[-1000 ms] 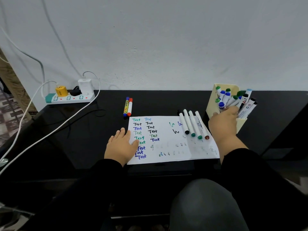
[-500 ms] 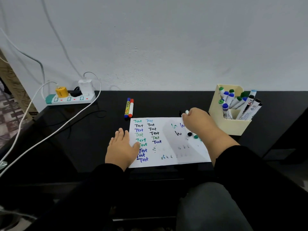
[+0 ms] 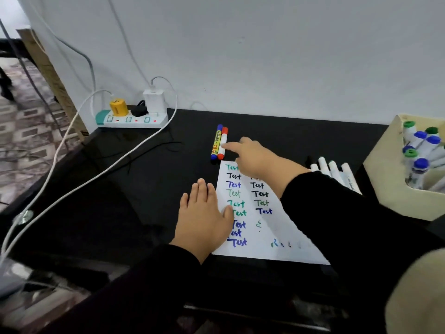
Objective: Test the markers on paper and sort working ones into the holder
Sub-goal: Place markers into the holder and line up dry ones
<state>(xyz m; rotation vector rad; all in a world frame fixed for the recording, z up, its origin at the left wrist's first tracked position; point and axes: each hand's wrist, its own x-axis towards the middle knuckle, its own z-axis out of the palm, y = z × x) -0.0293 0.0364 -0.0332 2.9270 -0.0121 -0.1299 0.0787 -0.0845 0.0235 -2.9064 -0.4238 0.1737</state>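
Where the right hand (image 3: 255, 157) crosses, paper (image 3: 248, 227) and markers (image 3: 333, 171) half hidden.

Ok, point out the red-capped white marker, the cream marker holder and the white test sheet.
Red-capped white marker (image 3: 223, 140): head view, on its white barrel.
Cream marker holder (image 3: 382, 165): head view, on its left outer wall.
White test sheet (image 3: 267, 233): head view, on a bare patch.

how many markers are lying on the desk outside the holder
6: the yellow marker and red-capped marker beyond the paper, and four white markers at its right, partly behind the sleeve; more may be hidden.
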